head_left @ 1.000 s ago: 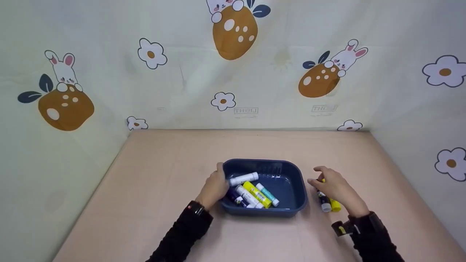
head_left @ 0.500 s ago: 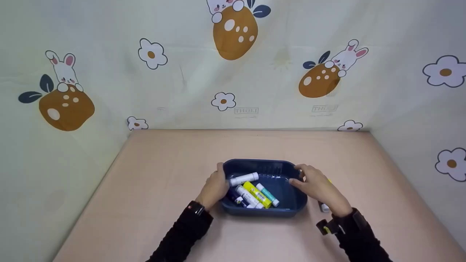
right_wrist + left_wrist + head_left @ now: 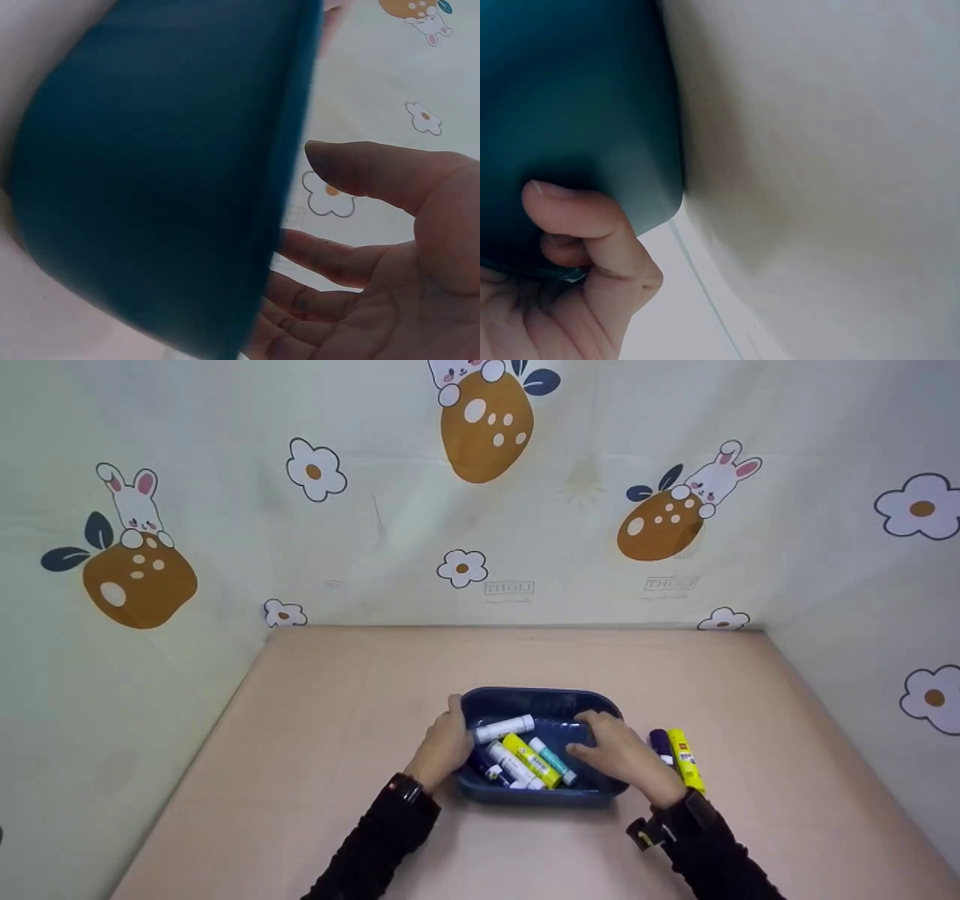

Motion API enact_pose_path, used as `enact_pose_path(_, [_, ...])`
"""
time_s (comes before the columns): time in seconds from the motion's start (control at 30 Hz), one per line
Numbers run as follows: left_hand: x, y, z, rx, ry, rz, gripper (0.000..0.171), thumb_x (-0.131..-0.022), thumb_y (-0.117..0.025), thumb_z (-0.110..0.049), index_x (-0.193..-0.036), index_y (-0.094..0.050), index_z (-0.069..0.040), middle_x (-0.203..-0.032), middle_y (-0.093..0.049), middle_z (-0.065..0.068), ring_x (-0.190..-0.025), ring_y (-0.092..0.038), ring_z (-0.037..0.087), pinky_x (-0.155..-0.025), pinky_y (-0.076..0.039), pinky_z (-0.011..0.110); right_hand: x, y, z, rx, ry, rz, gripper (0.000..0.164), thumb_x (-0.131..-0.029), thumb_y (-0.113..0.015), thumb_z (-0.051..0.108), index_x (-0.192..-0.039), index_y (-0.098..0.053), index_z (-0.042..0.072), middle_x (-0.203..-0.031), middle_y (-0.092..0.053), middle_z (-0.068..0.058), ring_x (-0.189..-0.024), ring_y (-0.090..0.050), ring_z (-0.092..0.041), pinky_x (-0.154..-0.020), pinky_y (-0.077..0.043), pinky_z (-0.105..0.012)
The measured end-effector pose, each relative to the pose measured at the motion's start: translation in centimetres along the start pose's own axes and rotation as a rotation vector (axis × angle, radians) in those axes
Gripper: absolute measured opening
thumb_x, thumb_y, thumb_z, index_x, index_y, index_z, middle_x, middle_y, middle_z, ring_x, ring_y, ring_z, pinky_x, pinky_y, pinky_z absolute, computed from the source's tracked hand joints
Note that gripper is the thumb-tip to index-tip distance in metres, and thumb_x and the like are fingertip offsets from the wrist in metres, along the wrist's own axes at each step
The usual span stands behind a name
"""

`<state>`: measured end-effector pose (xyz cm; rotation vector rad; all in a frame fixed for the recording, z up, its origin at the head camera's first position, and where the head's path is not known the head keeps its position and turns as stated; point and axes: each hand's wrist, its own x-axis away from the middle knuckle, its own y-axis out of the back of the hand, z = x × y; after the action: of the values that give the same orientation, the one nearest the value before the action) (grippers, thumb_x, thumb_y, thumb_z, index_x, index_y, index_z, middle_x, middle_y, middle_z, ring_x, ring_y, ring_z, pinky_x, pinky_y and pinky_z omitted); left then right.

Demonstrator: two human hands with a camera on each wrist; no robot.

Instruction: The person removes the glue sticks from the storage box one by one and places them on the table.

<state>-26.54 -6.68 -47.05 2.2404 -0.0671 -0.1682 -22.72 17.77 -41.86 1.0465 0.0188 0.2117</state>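
A dark blue plastic basin [image 3: 525,797] stands on the table with several glue sticks lying in its left half. Among them are a yellow one [image 3: 531,761], a teal one [image 3: 553,761] and a white one [image 3: 504,728]. My left hand [image 3: 441,744] grips the basin's left rim, its fingers curled over the wall [image 3: 592,135] in the left wrist view. Over the basin's right side hovers my right hand [image 3: 619,746], thumb and fingers parted and holding nothing. In the right wrist view, the basin's outer wall [image 3: 157,172] hides some fingertips.
Right of the basin, a yellow glue stick [image 3: 685,761] and a dark purple one [image 3: 660,742] lie side by side on the table [image 3: 337,675], partly behind my right wrist. A patterned cloth wall [image 3: 375,532] rises behind and at both sides.
My right hand has moved left from above the two glue sticks on the table to over the basin, uncovering them. The left hand stays on the rim.
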Motion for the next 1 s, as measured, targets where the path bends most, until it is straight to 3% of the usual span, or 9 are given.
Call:
enact_pose_path(0.13, [0.1, 0.1, 0.0, -0.002, -0.022, -0.003, 0.047, -0.080, -0.053, 0.000, -0.122, -0.033, 0.002, -0.094, -0.061, 0.025, -0.078, -0.062, 0.036, -0.066, -0.049, 0.048, -0.3, -1.0, -0.1, 0.003, -0.005, 0.025, 0.049, -0.086, -0.064, 0.023, -0.127, -0.050, 0.000, -0.126, -0.052, -0.023, -0.115, -0.051, -0.036, -0.094, -0.043, -0.051])
enact_pose_path(0.37, [0.1, 0.2, -0.1, 0.001, -0.006, 0.001, 0.048, -0.080, -0.054, 0.000, -0.124, -0.033, 0.001, -0.095, -0.061, 0.024, -0.078, -0.062, 0.034, -0.067, -0.050, 0.047, -0.8, -2.5, -0.1, 0.021, -0.042, 0.075, 0.054, -0.085, -0.065, 0.024, -0.130, -0.048, 0.000, -0.134, -0.045, -0.027, -0.124, -0.044, -0.040, -0.100, -0.036, -0.054])
enact_pose_path(0.57, [0.1, 0.1, -0.1, 0.006, -0.001, 0.006, 0.047, -0.081, -0.054, -0.001, -0.123, -0.034, 0.001, -0.096, -0.061, 0.024, -0.078, -0.061, 0.034, -0.066, -0.050, 0.046, -1.2, -3.4, 0.0, 0.032, -0.031, 0.077, 0.047, -0.084, -0.066, 0.023, -0.123, -0.053, 0.000, -0.124, -0.053, -0.024, -0.107, -0.055, -0.030, -0.093, -0.043, -0.051])
enact_pose_path(0.8, [0.1, 0.2, -0.1, 0.006, 0.014, 0.014, 0.047, -0.082, -0.054, -0.001, -0.123, -0.033, 0.000, -0.096, -0.061, 0.024, -0.078, -0.061, 0.034, -0.066, -0.050, 0.045, -1.6, -3.9, -0.1, -0.008, 0.000, 0.080, 0.038, -0.083, -0.066, 0.015, -0.116, -0.058, -0.003, -0.108, -0.060, -0.018, -0.085, -0.058, -0.022, -0.079, -0.049, -0.042])
enact_pose_path(1.0, [0.1, 0.3, -0.2, 0.009, 0.000, 0.007, 0.048, -0.081, -0.053, -0.001, -0.125, -0.033, 0.001, -0.097, -0.061, 0.025, -0.081, -0.062, 0.036, -0.068, -0.050, 0.047, -1.8, -4.0, -0.4, -0.048, 0.010, 0.091, 0.029, -0.082, -0.065, 0.010, -0.107, -0.063, -0.004, -0.092, -0.062, -0.011, -0.073, -0.054, -0.017, -0.066, -0.047, -0.032])
